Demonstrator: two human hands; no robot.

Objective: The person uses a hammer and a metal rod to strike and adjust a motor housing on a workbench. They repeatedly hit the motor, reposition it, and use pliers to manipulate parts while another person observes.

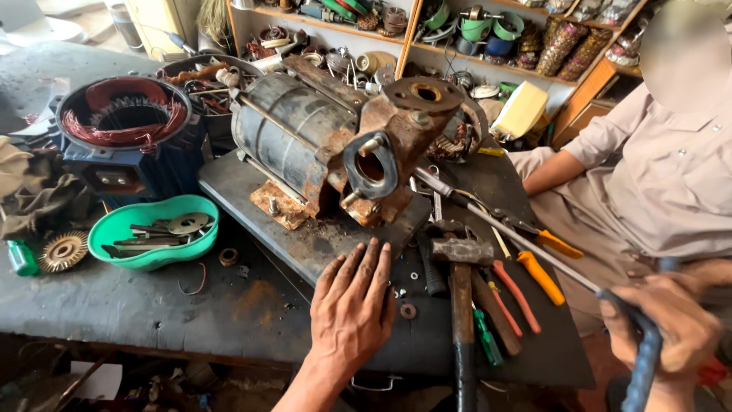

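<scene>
Resting on a dark slab on the counter (pixel 152 305), the rusty pump motor (pixel 335 145) lies sideways, flange port facing the camera, rust flakes below. Left hand (pixel 354 305) lies flat, fingers spread, holding nothing, just before it. Right hand (pixel 671 328) has its grip closed around a long blue-handled screwdriver (pixel 534 248), tip at the housing. Hammer (pixel 461 297) and pliers (pixel 534 259) crowd the right; green tray (pixel 122 229) left.

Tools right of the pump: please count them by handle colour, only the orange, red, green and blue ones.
Orange snips: 1
Red pliers: 1
Green screwdriver: 1
Blue-grip rod, held in right hand: 1
Total: 4
</scene>
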